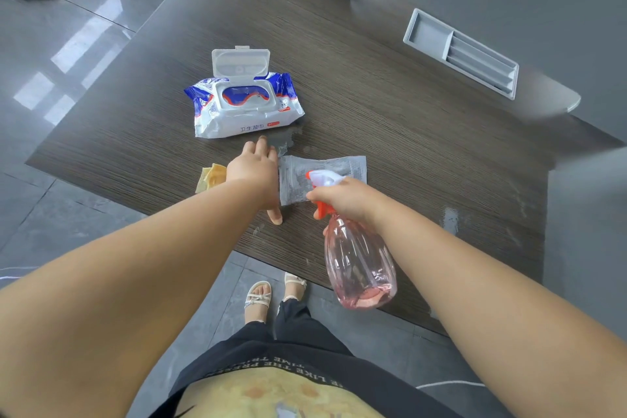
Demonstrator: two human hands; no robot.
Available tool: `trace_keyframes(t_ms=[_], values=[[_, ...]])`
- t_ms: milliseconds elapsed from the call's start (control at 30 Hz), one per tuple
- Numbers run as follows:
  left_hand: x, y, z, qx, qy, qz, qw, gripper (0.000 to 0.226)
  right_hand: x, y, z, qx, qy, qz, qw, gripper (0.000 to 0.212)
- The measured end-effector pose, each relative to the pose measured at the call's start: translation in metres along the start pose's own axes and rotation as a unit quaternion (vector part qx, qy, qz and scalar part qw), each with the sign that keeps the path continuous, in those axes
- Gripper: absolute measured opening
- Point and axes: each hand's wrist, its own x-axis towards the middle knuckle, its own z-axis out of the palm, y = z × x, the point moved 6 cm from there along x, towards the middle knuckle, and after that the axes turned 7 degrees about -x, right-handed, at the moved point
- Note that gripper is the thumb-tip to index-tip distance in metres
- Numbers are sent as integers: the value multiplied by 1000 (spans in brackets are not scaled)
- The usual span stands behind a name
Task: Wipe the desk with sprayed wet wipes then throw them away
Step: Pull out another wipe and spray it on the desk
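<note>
A white wet wipe [339, 167] lies flat on the dark wood desk [390, 119]. My left hand [254, 173] presses its left edge with spread, straight fingers. My right hand [342, 198] grips the neck of a pink transparent spray bottle [358, 265]. The bottle's white nozzle with orange trigger hangs just above the wipe and points at it. A blue and white wet wipe pack [242, 102] sits behind my left hand with its lid flipped open.
A yellow cloth [208, 176] lies at the desk's near edge, left of my left hand. Wet patches [451, 219] shine on the desk to the right. A grey cable tray [461, 52] is set into the desk's far side. Grey tiled floor surrounds the desk.
</note>
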Motion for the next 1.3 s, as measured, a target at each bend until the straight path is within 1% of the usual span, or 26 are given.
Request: trace_keyframes(t_ms=[67,200,233,300,333,433,467,533,567,700,800,867,933,1000,1133,1200,1233,1300], values=[[0,0,0,-2,0,0,1000,137,2,1,-10,-8,30,-7,1000,53],[0,0,-1,-2,-3,-2,1000,136,2,7,-29,-5,68,10,998,50],[1,0,-1,-1,-3,-2,1000,136,2,11,-33,1,69,18,997,47],[1,1,-1,1,-6,-1,1000,137,-2,18,-36,8,59,34,998,29],[1,1,-1,2,-8,-2,1000,137,-2,22,-37,10,57,41,997,25],[2,1,-1,7,-11,-3,1000,137,-1,30,-44,20,75,44,996,40],[2,2,-1,9,-12,-3,1000,137,-1,31,-47,22,80,46,996,37],[2,2,-2,15,-15,-5,1000,137,-3,35,-53,22,85,56,995,19],[2,3,-2,17,-15,-5,1000,137,-3,38,-57,24,90,63,994,17],[2,3,-3,25,-15,-6,1000,136,-2,42,-64,43,97,59,993,17],[2,3,-2,27,-16,-7,999,136,-4,45,-60,26,74,59,995,20],[1,4,-2,32,-17,-7,999,136,-3,42,-55,23,61,35,997,34],[2,4,-3,33,-16,-6,999,136,-1,36,-48,18,49,2,999,54],[2,4,-3,33,-16,-7,999,135,0,31,-40,25,30,-2,999,62],[2,5,-3,34,-17,-8,999,135,-5,20,-29,20,-4,-3,1000,61],[1,5,-5,35,-18,-5,999,134,-8,11,-37,58,-1,-42,997,50],[0,6,-5,36,-20,-3,999,134,-12,5,-45,76,8,-64,995,49],[-2,7,-7,40,-19,-3,999,134,-19,-7,-68,93,34,-104,990,53]])
